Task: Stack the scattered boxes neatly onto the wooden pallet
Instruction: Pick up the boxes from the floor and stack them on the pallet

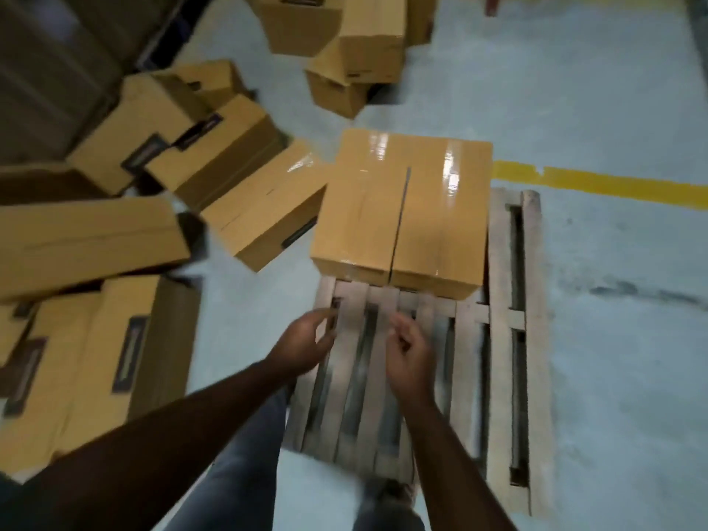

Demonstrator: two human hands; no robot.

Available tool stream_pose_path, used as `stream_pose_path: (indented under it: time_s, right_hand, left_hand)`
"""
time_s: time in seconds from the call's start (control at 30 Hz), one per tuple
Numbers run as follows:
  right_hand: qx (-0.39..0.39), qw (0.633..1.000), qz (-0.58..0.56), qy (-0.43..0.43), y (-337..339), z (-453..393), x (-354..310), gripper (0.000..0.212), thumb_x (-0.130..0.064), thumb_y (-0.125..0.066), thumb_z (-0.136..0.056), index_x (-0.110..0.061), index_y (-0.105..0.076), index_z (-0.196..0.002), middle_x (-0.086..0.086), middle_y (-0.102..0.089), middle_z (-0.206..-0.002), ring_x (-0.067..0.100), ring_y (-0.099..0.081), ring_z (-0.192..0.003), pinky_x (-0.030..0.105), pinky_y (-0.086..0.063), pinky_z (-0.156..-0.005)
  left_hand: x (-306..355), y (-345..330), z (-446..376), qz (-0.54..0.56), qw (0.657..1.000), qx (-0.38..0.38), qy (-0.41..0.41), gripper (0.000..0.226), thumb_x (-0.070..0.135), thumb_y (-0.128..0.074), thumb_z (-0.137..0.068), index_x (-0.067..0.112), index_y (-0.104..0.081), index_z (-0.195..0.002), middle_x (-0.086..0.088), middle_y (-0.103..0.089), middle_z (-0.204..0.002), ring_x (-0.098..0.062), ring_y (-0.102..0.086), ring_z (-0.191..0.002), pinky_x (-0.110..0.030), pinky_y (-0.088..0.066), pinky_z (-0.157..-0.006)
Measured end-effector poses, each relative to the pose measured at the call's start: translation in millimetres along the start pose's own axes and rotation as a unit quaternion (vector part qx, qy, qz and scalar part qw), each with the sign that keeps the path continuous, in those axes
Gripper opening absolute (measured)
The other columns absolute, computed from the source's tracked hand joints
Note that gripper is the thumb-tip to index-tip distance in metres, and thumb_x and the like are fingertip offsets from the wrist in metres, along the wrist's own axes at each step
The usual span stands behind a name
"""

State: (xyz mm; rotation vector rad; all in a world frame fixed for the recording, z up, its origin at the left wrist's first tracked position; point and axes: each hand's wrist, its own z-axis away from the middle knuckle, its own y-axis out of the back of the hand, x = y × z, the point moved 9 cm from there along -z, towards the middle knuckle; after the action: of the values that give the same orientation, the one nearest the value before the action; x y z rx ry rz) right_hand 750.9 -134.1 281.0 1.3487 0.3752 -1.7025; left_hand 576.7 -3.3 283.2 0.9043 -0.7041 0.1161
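Both grips empty and loosely curled, left hand [302, 348] and right hand [408, 352] hover over a wooden pallet [502, 331]; two taped boxes [402, 208] sit at its 12 o'clock end.

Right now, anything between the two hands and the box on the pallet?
Head view: only bare pallet slats. Left hand and right hand hover empty, short of the box; nothing else lies there.

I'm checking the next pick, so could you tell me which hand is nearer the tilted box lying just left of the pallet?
Left. The left hand hangs just below and right of the tilted box, over the pallet's left edge. The right hand is farther right, over the slats.
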Motion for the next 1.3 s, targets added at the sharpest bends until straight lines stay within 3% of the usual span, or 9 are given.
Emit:
stream_pose_path:
  time_s: [0.13, 0.27, 0.43, 0.63, 0.77, 0.93, 1.03, 1.2, 1.3]
  right_hand:
    - [-0.077, 0.994, 0.009, 0.076, -27, 87, -85, 0.026, -0.016, -0.061, -0.104, -0.021, -0.070, -0.128, -0.017, -0.070, -0.119, -0.013, -0.061, -0.104, 0.014, -0.050, -0.093]
    - [-0.157, 0.982, 0.040, 0.098, -57, 184, -118, 0.021, -0.023, -0.063, -0.104, -0.034, -0.070, -0.121, -0.031, -0.065, -0.109, -0.022, -0.059, -0.099, -0.002, -0.043, -0.078]
    - [-0.257, 0.956, 0.073, 0.122, -118, 321, -124, 0.020, -0.020, -0.063, -0.104, -0.025, -0.071, -0.121, -0.012, -0.072, -0.119, 0.001, -0.065, -0.110, 0.024, -0.053, -0.097]
    - [-0.375, 0.907, 0.106, 0.157, -216, 518, -93, 0.019, -0.014, -0.064, -0.102, -0.022, -0.072, -0.117, -0.008, -0.075, -0.114, 0.012, -0.070, -0.107, 0.032, -0.056, -0.097]
    - [-0.432, 0.892, 0.089, 0.097, -273, 659, -44, 0.017, -0.011, -0.063, -0.101, -0.018, -0.073, -0.113, -0.001, -0.076, -0.111, 0.020, -0.071, -0.104, 0.034, -0.055, -0.090]
    - [-0.493, 0.863, 0.107, 0.016, -319, 815, 11, 0.017, -0.012, -0.060, -0.102, -0.019, -0.071, -0.114, 0.002, -0.075, -0.113, 0.016, -0.072, -0.097, 0.036, -0.059, -0.089]
    - [-0.513, 0.852, 0.109, 0.008, -346, 872, 20, 0.016, -0.013, -0.061, -0.102, -0.021, -0.071, -0.111, 0.001, -0.075, -0.113, 0.016, -0.073, -0.100, 0.035, -0.060, -0.089]
    - [-0.523, 0.844, 0.120, -0.012, -407, 915, 45, 0.016, -0.015, -0.063, -0.101, -0.017, -0.071, -0.114, 0.003, -0.075, -0.112, 0.020, -0.073, -0.103, 0.031, -0.059, -0.087]
    - [-0.503, 0.856, 0.106, -0.055, -458, 924, 74, 0.011, -0.012, -0.063, -0.101, -0.014, -0.071, -0.110, 0.008, -0.075, -0.111, 0.021, -0.072, -0.095, 0.027, -0.058, -0.079]
  left_hand:
    - [18, 60, 127, 0.110, 0.987, 0.115, 0.005, 0.034, 0.014, -0.067, -0.099, 0.009, -0.066, -0.132, -0.003, -0.067, -0.133, -0.016, -0.060, -0.125, -0.026, -0.045, -0.107]
    - [-10, 83, 245, 0.189, 0.963, 0.190, 0.024, 0.024, 0.012, -0.067, -0.099, 0.013, -0.070, -0.122, 0.002, -0.072, -0.122, -0.009, -0.065, -0.113, -0.014, -0.046, -0.099]
    - [-86, 87, 391, 0.258, 0.924, 0.273, 0.076, 0.022, 0.014, -0.065, -0.100, 0.016, -0.071, -0.121, 0.006, -0.074, -0.116, -0.006, -0.068, -0.108, -0.028, -0.053, -0.100]
    - [-206, 66, 600, 0.329, 0.853, 0.386, 0.123, 0.018, 0.019, -0.068, -0.100, 0.023, -0.072, -0.117, 0.014, -0.075, -0.113, 0.002, -0.068, -0.105, -0.024, -0.054, -0.098]
    - [-295, 30, 764, 0.365, 0.800, 0.439, 0.183, 0.016, 0.018, -0.067, -0.100, 0.021, -0.073, -0.114, 0.007, -0.076, -0.109, -0.008, -0.070, -0.104, -0.027, -0.053, -0.093]
    - [-374, -2, 952, 0.361, 0.742, 0.493, 0.276, 0.017, 0.024, -0.067, -0.101, 0.022, -0.073, -0.116, 0.009, -0.075, -0.104, 0.001, -0.067, -0.098, -0.010, -0.048, -0.079]
    - [-404, 1, 1007, 0.369, 0.730, 0.496, 0.292, 0.017, 0.021, -0.065, -0.101, 0.019, -0.072, -0.117, 0.007, -0.074, -0.104, -0.002, -0.067, -0.097, -0.005, -0.046, -0.075]
    - [-462, 22, 1031, 0.374, 0.746, 0.473, 0.284, 0.014, 0.014, -0.064, -0.102, 0.015, -0.069, -0.115, 0.006, -0.070, -0.098, 0.012, -0.061, -0.079, -0.004, -0.043, -0.069]
    - [-519, 39, 1028, 0.375, 0.754, 0.457, 0.286, 0.015, 0.008, -0.062, -0.102, 0.015, -0.069, -0.113, 0.003, -0.071, -0.097, 0.007, -0.062, -0.081, -0.006, -0.044, -0.069]
